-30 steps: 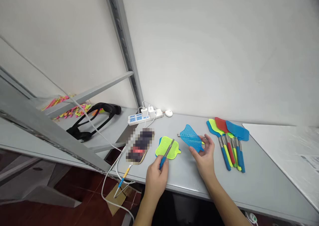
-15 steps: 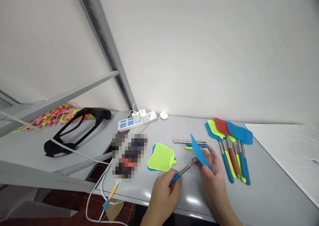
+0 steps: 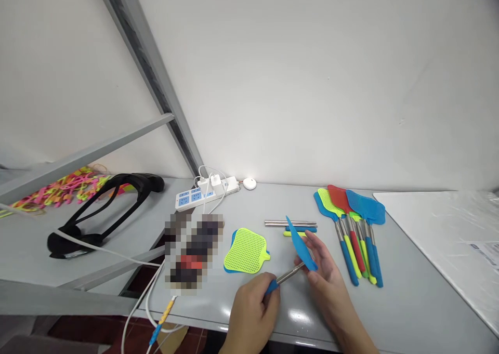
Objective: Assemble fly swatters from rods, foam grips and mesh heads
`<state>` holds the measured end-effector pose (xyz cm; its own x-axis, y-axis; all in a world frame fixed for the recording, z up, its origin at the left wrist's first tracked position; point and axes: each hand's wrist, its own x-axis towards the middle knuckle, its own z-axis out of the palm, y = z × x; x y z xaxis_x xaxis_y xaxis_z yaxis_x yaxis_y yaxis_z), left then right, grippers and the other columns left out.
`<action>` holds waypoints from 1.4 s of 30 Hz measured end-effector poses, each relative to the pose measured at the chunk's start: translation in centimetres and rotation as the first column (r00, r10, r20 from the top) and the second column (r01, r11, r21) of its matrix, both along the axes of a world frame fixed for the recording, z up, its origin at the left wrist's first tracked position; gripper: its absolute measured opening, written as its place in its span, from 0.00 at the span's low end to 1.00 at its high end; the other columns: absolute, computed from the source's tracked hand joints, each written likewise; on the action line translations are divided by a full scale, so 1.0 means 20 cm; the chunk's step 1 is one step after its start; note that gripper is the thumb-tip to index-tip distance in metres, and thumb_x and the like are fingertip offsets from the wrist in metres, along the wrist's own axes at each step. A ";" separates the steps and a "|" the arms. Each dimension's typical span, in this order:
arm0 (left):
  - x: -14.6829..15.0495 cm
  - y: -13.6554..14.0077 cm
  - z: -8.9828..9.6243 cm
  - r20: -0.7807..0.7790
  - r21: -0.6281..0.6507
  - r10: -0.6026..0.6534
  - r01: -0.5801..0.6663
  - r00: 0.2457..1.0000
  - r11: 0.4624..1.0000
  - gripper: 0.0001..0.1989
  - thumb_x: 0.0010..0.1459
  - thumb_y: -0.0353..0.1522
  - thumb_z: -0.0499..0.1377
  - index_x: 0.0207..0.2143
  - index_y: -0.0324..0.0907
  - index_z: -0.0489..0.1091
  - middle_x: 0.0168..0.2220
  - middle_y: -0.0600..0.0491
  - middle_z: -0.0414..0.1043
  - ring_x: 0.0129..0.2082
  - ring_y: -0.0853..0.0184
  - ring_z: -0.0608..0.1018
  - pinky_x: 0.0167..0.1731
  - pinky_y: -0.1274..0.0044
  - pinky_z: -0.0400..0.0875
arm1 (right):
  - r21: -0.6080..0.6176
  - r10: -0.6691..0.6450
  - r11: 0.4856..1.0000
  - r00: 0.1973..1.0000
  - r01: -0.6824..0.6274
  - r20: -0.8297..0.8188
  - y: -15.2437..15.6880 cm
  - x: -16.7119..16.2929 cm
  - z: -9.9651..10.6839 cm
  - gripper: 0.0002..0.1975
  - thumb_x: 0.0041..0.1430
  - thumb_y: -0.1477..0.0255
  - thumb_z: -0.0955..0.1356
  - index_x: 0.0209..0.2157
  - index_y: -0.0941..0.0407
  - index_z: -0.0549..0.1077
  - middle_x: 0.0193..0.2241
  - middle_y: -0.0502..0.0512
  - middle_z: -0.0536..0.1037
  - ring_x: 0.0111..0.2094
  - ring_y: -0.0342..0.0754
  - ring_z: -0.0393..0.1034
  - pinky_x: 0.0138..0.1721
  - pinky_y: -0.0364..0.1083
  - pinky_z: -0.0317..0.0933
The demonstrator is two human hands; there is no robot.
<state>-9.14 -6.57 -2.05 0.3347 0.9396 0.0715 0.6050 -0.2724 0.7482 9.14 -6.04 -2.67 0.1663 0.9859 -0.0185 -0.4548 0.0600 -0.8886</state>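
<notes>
My left hand (image 3: 253, 310) is closed around the blue grip of a steel swatter handle (image 3: 289, 274), its rod pointing up and right. In my right hand (image 3: 325, 276) a blue fly swatter head (image 3: 300, 245) is pinched near its lower end and seen almost edge-on. The rod's tip is at the right fingers, by the head's lower end; whether the two are joined I cannot tell. Left of the hands, a lime perforated swatter head (image 3: 246, 251) lies over a blue one. Behind the right hand are bare steel rods (image 3: 288, 223) and a lime grip (image 3: 292, 234) beside a blue one.
Several whole fly swatters (image 3: 356, 234) lie piled on the right of the grey table (image 3: 405, 302). A white wrapped board (image 3: 436, 239) is beyond them. Leftward are a power strip (image 3: 191, 198), cables, a blurred-out object (image 3: 198, 252) and a black frame (image 3: 128, 213).
The view has shifted slightly, so the table things sit a little further left. The rod's tip has come nearer the lower end of the blue head. Both hands keep their holds.
</notes>
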 end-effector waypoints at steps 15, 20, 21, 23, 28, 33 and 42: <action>0.02 0.00 0.00 -0.094 0.065 -0.007 0.013 0.996 0.998 0.09 0.64 0.31 0.50 0.31 0.44 0.67 0.26 0.56 0.68 0.26 0.68 0.71 0.27 0.77 0.58 | -0.187 -0.175 0.975 0.937 0.122 -0.302 0.01 0.07 -0.03 0.18 0.51 0.67 0.76 0.44 0.49 0.73 0.41 0.50 0.77 0.36 0.43 0.71 0.39 0.42 0.66; 0.02 -0.01 0.00 -0.100 0.063 -0.003 0.009 0.995 0.998 0.09 0.64 0.31 0.49 0.31 0.44 0.66 0.26 0.56 0.68 0.26 0.68 0.71 0.27 0.77 0.57 | -0.131 -0.204 0.975 0.951 0.177 -0.231 0.01 0.05 -0.02 0.24 0.48 0.71 0.77 0.45 0.47 0.68 0.39 0.47 0.78 0.41 0.44 0.73 0.45 0.44 0.66; 0.02 -0.01 -0.01 -0.100 0.060 -0.002 0.008 0.995 0.998 0.09 0.65 0.31 0.49 0.32 0.44 0.66 0.26 0.56 0.68 0.27 0.68 0.71 0.28 0.76 0.57 | -0.128 -0.226 0.971 0.951 0.202 -0.211 0.02 0.05 -0.02 0.26 0.48 0.71 0.77 0.47 0.46 0.67 0.40 0.47 0.79 0.42 0.45 0.73 0.46 0.45 0.66; 0.02 -0.01 -0.01 -0.101 0.059 -0.002 0.008 0.995 0.998 0.09 0.65 0.32 0.49 0.31 0.44 0.65 0.26 0.56 0.68 0.27 0.68 0.71 0.28 0.76 0.57 | -0.135 -0.278 0.957 0.943 0.257 -0.180 0.02 0.05 -0.02 0.30 0.47 0.71 0.78 0.51 0.47 0.65 0.42 0.49 0.79 0.44 0.46 0.73 0.47 0.46 0.67; 0.02 0.00 -0.01 -0.126 0.056 -0.006 0.013 0.992 0.998 0.10 0.66 0.33 0.48 0.30 0.44 0.63 0.26 0.56 0.67 0.27 0.68 0.70 0.28 0.76 0.56 | -0.200 -0.327 0.936 0.926 0.289 -0.190 0.02 0.05 -0.03 0.22 0.50 0.67 0.76 0.47 0.52 0.72 0.41 0.52 0.78 0.40 0.49 0.73 0.41 0.49 0.70; 0.03 0.01 0.00 -0.182 0.064 0.014 -0.002 0.983 0.998 0.10 0.66 0.32 0.48 0.30 0.45 0.62 0.26 0.57 0.68 0.27 0.68 0.71 0.27 0.76 0.56 | -0.210 -0.418 0.903 0.878 0.375 -0.232 0.02 0.05 -0.02 0.15 0.55 0.59 0.71 0.41 0.53 0.74 0.37 0.52 0.76 0.32 0.47 0.71 0.32 0.49 0.68; 0.12 0.01 0.02 -0.368 0.191 0.010 0.065 0.930 0.979 0.08 0.63 0.28 0.49 0.33 0.45 0.66 0.29 0.55 0.73 0.29 0.64 0.76 0.26 0.74 0.53 | -0.122 -0.332 0.943 0.909 0.310 -0.251 0.01 0.02 -0.01 0.11 0.54 0.62 0.74 0.30 0.53 0.71 0.22 0.42 0.63 0.20 0.39 0.53 0.24 0.42 0.56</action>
